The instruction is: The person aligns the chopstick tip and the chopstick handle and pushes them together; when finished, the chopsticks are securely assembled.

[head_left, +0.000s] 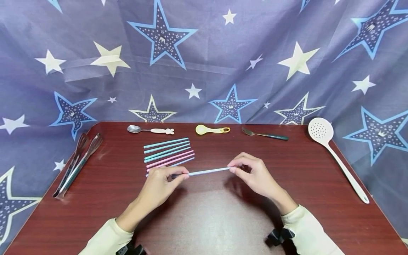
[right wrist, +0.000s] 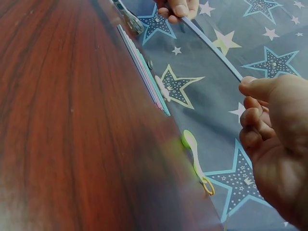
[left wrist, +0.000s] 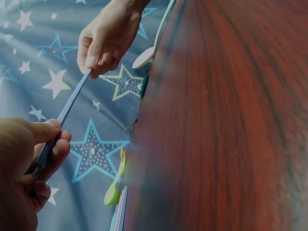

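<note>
A pale blue drinking straw is held nearly level above the table between both hands. My left hand pinches its left end between thumb and fingers, and my right hand pinches the right end the same way. In the left wrist view the straw slants between the two hands, with a darker part at the left hand. Behind the left hand several straws lie side by side: green straws, pink straws and a blue straw, partly hidden by that hand.
Along the far edge lie a spoon with a white handle, a yellow measuring spoon and a green-handled fork. A white slotted skimmer is at the right edge, and tongs with a whisk-like head at the left edge of the brown table.
</note>
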Available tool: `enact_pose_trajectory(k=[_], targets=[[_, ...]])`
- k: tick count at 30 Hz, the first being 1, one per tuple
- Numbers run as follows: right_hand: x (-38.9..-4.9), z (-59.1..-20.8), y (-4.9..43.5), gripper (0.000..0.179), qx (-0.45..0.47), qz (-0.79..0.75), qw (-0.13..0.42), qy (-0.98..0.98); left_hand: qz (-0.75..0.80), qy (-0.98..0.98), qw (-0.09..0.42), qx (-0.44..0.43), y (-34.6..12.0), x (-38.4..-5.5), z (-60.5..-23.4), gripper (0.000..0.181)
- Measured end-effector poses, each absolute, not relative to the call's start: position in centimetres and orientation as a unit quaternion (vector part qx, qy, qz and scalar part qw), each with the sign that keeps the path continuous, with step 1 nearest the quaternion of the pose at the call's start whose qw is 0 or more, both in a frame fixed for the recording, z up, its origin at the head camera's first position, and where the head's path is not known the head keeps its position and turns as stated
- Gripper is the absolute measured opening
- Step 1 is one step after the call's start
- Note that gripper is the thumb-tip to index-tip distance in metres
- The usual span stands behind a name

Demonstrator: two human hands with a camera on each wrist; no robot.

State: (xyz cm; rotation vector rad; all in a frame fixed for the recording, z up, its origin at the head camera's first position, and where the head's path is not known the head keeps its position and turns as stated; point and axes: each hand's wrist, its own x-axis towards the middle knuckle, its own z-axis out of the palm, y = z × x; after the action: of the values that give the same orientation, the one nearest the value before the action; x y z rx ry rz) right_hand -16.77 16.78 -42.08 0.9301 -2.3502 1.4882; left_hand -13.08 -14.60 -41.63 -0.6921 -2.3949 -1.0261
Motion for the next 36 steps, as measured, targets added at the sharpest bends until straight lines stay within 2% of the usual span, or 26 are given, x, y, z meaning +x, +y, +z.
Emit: enact_pose_trajectory(k=[4,9,18,21,26,36], targets=[[-17.1,-42.2,16.1,0.012,0.314,0.510,0.102,-0.794,-0.371,-0.869,0.218,-0.244,-15.5,-12.9,-41.6,0.004],[-17.9,-42.5,15.0,0.010,0.311,0.509,0.103,-0.796,-0.369,-0.880,0.194,-0.226,-17.0,-12.6,-41.4,0.012],[-19.2,-43.2,12.6,0.009,0.303,0.504,0.094,-0.803,-0.336,-0.909,0.167,-0.179,-20.4,-11.6,-41.4,0.014],[-19.8,-43.4,11.5,0.011,0.302,0.502,0.082,-0.807,-0.320,-0.918,0.166,-0.167,-21.5,-11.4,-41.5,0.015],[-20.9,-44.2,10.0,0.003,0.300,0.479,0.058,-0.823,-0.310,-0.925,0.157,-0.155,-22.7,-11.7,-42.0,0.018],[-22.9,-46.0,7.2,0.004,0.302,0.449,0.008,-0.841,-0.278,-0.944,0.144,-0.101,-24.4,-12.2,-43.8,0.012]])
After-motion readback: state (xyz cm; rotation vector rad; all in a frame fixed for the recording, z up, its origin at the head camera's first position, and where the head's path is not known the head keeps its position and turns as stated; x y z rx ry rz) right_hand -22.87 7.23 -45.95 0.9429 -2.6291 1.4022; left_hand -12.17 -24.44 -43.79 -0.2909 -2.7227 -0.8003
